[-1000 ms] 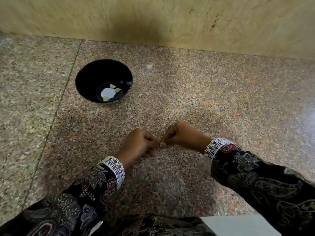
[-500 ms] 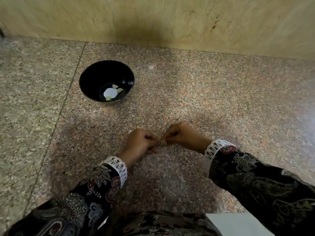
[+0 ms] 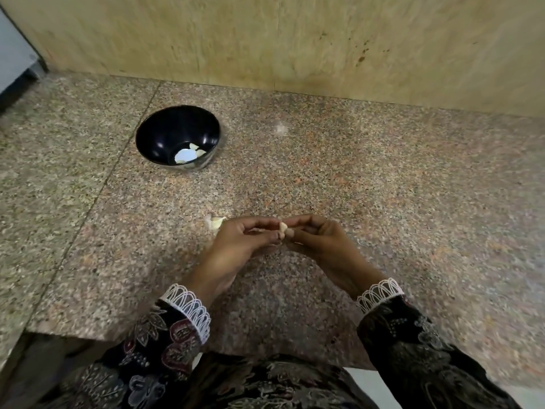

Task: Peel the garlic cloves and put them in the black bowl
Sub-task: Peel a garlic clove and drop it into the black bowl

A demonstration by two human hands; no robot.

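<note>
A small pale garlic clove [image 3: 283, 227] is pinched between the fingertips of my left hand [image 3: 241, 243] and my right hand [image 3: 317, 239], held just above the granite counter. Both hands meet at the clove, palms turned partly up. More garlic [image 3: 216, 222] lies on the counter just beyond my left hand, partly hidden by it. The black bowl [image 3: 156, 134] stands at the back left, well away from my hands. Inside it lie a few pale peeled cloves [image 3: 197, 150] beside a bright reflection.
The speckled granite counter [image 3: 383, 187] runs to a beige stone wall [image 3: 295, 39] behind. A seam in the granite [image 3: 97, 196] passes left of the bowl. The counter's front edge [image 3: 88, 338] is near my sleeves.
My hands have lifted and turned palms up, so the clove now shows between the fingertips. The garlic on the counter has come into sight beyond my left hand. The view has shifted.
</note>
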